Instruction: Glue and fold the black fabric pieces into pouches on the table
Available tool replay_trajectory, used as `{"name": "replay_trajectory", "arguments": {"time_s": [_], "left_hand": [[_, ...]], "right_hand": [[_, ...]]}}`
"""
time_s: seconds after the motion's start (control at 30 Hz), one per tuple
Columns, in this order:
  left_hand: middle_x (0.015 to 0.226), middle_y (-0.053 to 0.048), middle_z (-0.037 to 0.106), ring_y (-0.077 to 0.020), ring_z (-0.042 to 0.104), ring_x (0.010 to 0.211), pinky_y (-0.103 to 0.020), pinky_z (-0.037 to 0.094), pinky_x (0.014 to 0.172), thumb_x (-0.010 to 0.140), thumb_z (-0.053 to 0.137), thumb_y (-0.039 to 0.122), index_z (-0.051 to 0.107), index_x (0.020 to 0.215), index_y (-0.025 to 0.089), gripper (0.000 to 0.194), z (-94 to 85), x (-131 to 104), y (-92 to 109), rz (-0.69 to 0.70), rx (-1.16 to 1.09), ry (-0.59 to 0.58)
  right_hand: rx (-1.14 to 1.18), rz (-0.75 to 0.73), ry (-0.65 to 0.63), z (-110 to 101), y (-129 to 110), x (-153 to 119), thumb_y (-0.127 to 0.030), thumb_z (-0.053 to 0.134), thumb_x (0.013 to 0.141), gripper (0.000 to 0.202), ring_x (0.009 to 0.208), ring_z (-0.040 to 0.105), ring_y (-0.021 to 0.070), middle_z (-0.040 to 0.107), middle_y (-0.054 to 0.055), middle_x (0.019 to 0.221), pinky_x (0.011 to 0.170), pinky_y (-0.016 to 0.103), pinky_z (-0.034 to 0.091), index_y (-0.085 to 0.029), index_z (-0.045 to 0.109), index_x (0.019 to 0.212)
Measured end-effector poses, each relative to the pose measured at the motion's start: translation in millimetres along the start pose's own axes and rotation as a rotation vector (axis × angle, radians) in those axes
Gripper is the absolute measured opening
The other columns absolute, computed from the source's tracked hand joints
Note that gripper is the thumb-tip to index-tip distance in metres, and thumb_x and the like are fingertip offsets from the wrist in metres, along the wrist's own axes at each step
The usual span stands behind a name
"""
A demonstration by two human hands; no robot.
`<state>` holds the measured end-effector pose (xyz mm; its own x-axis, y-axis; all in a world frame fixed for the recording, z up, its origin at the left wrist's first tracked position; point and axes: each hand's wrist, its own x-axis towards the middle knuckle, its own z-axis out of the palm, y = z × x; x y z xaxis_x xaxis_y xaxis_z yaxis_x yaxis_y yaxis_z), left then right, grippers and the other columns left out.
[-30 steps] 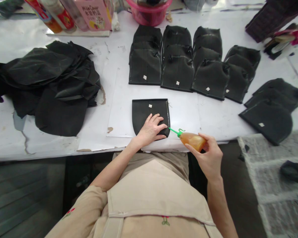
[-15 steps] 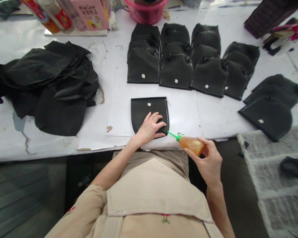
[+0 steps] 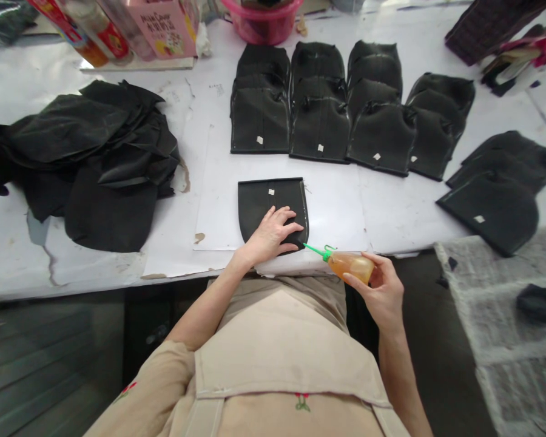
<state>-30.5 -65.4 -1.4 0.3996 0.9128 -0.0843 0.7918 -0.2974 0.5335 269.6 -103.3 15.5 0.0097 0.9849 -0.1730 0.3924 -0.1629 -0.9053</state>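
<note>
A black rounded leather-like piece [image 3: 258, 203] with a small white tag lies flat near the table's front edge. My left hand [image 3: 273, 235] rests on its lower part with fingers spread, covering some of it. Wrapped in my right hand [image 3: 384, 291] is a glue bottle [image 3: 349, 267] with amber liquid and a green nozzle. The nozzle tip meets the piece's lower right edge, beside my left thumb. A shiny whitish line runs up the right edge of the piece.
Overlapping black pieces [image 3: 319, 124] stand in rows at the back, and more [image 3: 495, 209] lie at the right. A heap of black sheets [image 3: 113, 164] sits at left. Behind are a pink basket [image 3: 264, 23], a pink box [image 3: 164, 30] and a dark woven basket [image 3: 471, 30].
The nozzle tip has shifted slightly left and down along the piece's curved lower right edge. My left hand stays on the piece. The whole view has moved a little.
</note>
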Motion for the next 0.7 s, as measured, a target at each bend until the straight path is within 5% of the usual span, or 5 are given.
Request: {"name": "replay_trajectory", "arguments": {"time_s": [0.7], "left_hand": [[0.144, -0.013, 0.055, -0.0308, 0.042, 0.145, -0.056, 0.028, 0.122, 0.089, 0.073, 0.035, 0.067, 0.124, 0.022, 0.038, -2.0, 1, -1, -0.004, 0.052, -0.003]], "right_hand": [[0.065, -0.009, -0.003, -3, 8, 9, -0.047, 0.093, 0.062, 0.063, 0.093, 0.072, 0.0268, 0.071, 0.007, 0.108, 0.082, 0.043, 0.063, -0.023, 0.064, 0.112]]}}
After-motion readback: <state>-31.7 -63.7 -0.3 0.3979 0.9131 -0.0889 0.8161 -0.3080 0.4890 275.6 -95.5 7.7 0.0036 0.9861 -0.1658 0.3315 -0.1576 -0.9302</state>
